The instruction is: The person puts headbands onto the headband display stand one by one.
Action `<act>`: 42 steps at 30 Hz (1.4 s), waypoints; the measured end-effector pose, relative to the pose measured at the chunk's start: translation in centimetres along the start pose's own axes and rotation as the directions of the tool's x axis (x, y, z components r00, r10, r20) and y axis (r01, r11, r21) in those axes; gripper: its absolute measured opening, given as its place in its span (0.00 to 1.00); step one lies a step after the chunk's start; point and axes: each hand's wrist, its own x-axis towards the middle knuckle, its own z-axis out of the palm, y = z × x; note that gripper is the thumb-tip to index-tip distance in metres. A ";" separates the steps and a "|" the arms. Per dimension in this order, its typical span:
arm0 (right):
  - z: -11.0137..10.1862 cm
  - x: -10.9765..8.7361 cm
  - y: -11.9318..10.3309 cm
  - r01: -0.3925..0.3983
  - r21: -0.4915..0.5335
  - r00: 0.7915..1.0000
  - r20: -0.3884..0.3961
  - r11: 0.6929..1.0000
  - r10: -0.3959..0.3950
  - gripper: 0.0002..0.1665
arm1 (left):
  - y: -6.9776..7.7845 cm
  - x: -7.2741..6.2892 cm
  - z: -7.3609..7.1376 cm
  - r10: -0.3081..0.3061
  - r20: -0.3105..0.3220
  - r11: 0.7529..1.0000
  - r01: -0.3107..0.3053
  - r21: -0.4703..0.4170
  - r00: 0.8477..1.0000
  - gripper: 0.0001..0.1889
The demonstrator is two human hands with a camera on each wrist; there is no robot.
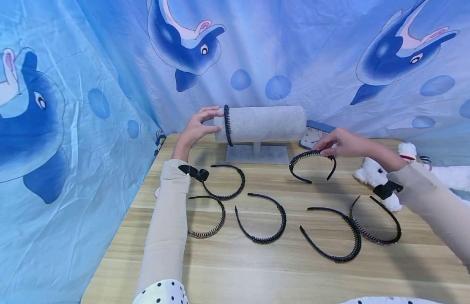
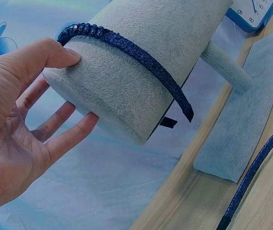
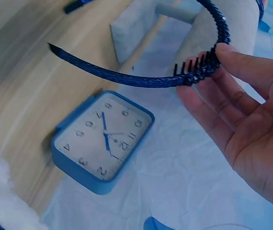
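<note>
Working over a pale wood-grain bench. Touching one end of a grey velvety cylinder display stand with left hand, loosely spread, just beside a dark beaded headband already fitted there. Pinching with right hand, above the bench, a dark-blue glittery toothed headband. Apparently mid-loading; needing next to bring it leftward, spreading its ends over the cylinder. Having five loose dark headbands nearer than both hands.

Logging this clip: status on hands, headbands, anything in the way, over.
Left hand at left end of roll. Right hand pinching one headband. Another headband on roll, five on table. No obstruction seen; clock near roll.
</note>
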 end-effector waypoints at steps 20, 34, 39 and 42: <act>-7.2 -1.3 -0.5 -0.318 -0.050 0.944 -0.108 0.947 0.311 0.17 | 0.0 -0.1 -0.1 0.005 0.008 1.000 -0.005 -0.017 1.000 0.27; -8.3 0.0 0.4 -0.407 0.020 0.890 -0.215 0.913 0.401 0.22 | 0.2 -0.1 -0.1 -0.001 0.001 1.000 0.001 0.003 1.000 0.27; -7.6 1.0 0.5 -0.432 0.073 0.856 -0.280 0.899 0.434 0.22 | -1.0 0.5 -0.3 -0.002 0.001 1.000 0.002 0.009 1.000 0.27; -7.1 1.7 0.6 -0.436 0.105 0.836 -0.320 0.894 0.445 0.23 | -2.1 1.2 -0.4 -0.001 -0.005 1.000 0.001 0.011 1.000 0.28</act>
